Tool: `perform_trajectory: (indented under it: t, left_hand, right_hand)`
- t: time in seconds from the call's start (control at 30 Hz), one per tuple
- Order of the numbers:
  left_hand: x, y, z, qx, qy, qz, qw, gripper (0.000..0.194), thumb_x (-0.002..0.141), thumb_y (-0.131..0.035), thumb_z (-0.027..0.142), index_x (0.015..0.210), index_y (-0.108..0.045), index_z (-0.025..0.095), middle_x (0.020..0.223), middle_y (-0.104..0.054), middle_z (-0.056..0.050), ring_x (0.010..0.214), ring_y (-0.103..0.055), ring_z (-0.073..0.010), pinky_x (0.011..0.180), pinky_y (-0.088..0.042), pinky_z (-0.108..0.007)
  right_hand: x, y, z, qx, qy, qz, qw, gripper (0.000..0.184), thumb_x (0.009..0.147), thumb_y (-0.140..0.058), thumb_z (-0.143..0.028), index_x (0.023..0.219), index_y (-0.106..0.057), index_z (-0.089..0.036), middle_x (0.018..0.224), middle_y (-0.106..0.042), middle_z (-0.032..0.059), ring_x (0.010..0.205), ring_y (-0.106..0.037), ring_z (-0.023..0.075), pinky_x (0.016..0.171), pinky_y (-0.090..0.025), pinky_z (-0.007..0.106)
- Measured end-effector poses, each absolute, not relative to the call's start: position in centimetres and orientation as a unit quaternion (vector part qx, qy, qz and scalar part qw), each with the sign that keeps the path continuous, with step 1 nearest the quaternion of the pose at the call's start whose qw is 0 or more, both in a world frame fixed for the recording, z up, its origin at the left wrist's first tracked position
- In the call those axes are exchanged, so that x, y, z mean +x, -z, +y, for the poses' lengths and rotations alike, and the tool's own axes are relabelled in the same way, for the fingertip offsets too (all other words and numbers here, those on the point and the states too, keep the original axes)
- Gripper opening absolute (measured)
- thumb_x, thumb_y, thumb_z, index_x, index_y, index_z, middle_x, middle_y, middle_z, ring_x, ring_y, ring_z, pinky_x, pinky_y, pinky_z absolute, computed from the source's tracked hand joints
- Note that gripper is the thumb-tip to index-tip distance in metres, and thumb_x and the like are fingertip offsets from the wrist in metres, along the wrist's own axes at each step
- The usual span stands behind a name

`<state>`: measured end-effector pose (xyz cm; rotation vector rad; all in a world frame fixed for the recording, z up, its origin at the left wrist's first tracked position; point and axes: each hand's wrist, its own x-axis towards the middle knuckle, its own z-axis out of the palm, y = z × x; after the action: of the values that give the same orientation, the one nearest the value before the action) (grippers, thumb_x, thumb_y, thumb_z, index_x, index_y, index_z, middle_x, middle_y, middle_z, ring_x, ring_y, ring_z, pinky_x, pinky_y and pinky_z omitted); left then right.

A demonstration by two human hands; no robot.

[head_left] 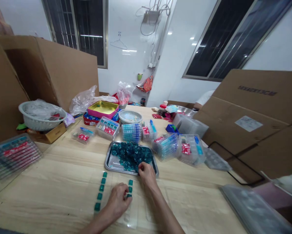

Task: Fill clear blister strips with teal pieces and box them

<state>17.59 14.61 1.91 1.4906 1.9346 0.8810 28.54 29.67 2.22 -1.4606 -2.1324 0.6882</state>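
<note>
A metal tray point(111, 162) holds a heap of small teal pieces point(131, 154) at the middle of the wooden table. My right hand point(147, 174) reaches into the tray's near edge, fingers pinched on the teal pieces. My left hand point(118, 201) rests closer to me, fingers curled on a teal piece point(129, 195) in a clear plastic strip point(130, 208). A second clear strip point(100, 191) to the left carries a column of several teal pieces.
Stacks of filled clear packs point(131, 132) and clear boxes point(192, 149) stand behind the tray. A white basket point(42, 115) sits left, a yellow tin point(103, 109) behind. Cardboard boxes point(258, 113) flank both sides. Clear trays point(12, 154) lie at left and at right point(255, 211).
</note>
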Motion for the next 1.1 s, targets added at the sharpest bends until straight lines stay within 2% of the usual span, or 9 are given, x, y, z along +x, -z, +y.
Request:
perform_trajectory:
  t: [0.1,0.2,0.27,0.37,0.47,0.63,0.83,1.1]
  left_hand:
    - [17.4,-2.6,14.5,0.535,-0.366,0.722,0.241,0.002,0.067,-0.052,0.016,0.065,-0.053,0.017,0.066,-0.052,0.000,0.063,-0.049,-0.0141,0.060,-0.034,-0.025]
    - [17.1,-3.5,14.8,0.503,-0.434,0.705,0.246,0.013,0.074,-0.048,0.021,0.061,-0.052,0.017,0.064,-0.052,-0.001,0.062,-0.049,-0.0139,0.059,-0.034,-0.026]
    - [16.9,-3.9,15.3,0.443,-0.505,0.668,0.320,0.015,0.075,-0.050,0.027,0.065,-0.055,0.016,0.066,-0.054,-0.001,0.061,-0.051,-0.0144,0.057,-0.037,-0.026]
    - [16.9,-4.1,16.3,0.284,-0.618,0.539,0.498,0.028,0.069,-0.062,0.037,0.085,-0.060,0.014,0.079,-0.060,-0.005,0.065,-0.057,-0.0157,0.059,-0.044,-0.028]
    - [17.2,-4.2,16.8,0.193,-0.672,0.415,0.583,0.041,0.062,-0.074,0.035,0.093,-0.063,0.011,0.082,-0.065,-0.007,0.066,-0.060,-0.0148,0.065,-0.046,-0.029]
    - [17.5,-4.5,16.2,0.201,-0.688,0.422,0.555,0.034,0.059,-0.078,0.028,0.084,-0.067,0.009,0.069,-0.067,-0.005,0.057,-0.058,-0.0125,0.057,-0.043,-0.025]
    - [17.0,-4.5,15.6,0.224,-0.672,0.452,0.542,0.029,0.055,-0.078,0.025,0.076,-0.064,0.010,0.064,-0.064,-0.002,0.054,-0.055,-0.0107,0.050,-0.038,-0.021]
    - [17.1,-4.7,15.3,0.251,-0.647,0.464,0.551,0.025,0.053,-0.076,0.019,0.070,-0.059,0.012,0.060,-0.059,0.002,0.050,-0.047,-0.0067,0.047,-0.032,-0.019]
  right_hand:
    - [28.7,-2.0,29.8,-0.512,-0.290,-0.764,0.266,0.013,0.065,-0.048,-0.013,0.064,-0.059,-0.019,0.062,-0.062,0.0024,0.064,-0.056,0.0182,0.059,-0.036,0.026]
    - [29.2,-2.0,29.6,-0.478,-0.346,-0.752,0.292,0.007,0.067,-0.048,-0.018,0.065,-0.055,-0.019,0.060,-0.058,0.0007,0.059,-0.054,0.0157,0.056,-0.039,0.024]
    - [29.5,-2.3,28.9,-0.451,-0.405,-0.733,0.309,0.006,0.069,-0.052,-0.024,0.067,-0.052,-0.019,0.060,-0.057,-0.0004,0.055,-0.052,0.0141,0.052,-0.040,0.023]
    - [29.7,-3.3,27.2,-0.383,-0.560,-0.649,0.344,0.019,0.066,-0.064,-0.033,0.068,-0.053,-0.018,0.061,-0.055,-0.0016,0.052,-0.048,0.0114,0.048,-0.038,0.022]
    - [29.6,-4.5,25.3,-0.332,-0.655,-0.584,0.346,0.027,0.061,-0.074,-0.035,0.066,-0.055,-0.017,0.061,-0.054,-0.0029,0.051,-0.046,0.0093,0.048,-0.038,0.021]
    - [29.4,-5.2,23.6,-0.322,-0.683,-0.569,0.325,0.030,0.062,-0.075,-0.039,0.071,-0.058,-0.017,0.059,-0.053,-0.0042,0.051,-0.049,0.0091,0.050,-0.040,0.021]
    - [29.1,-4.6,23.0,-0.329,-0.686,-0.564,0.321,0.037,0.055,-0.080,-0.043,0.068,-0.056,-0.017,0.055,-0.052,-0.0053,0.046,-0.048,0.0084,0.047,-0.039,0.021]
    - [29.4,-4.7,21.9,-0.310,-0.729,-0.549,0.266,0.036,0.059,-0.078,-0.043,0.072,-0.059,-0.016,0.059,-0.058,-0.0023,0.053,-0.056,0.0121,0.053,-0.043,0.023]
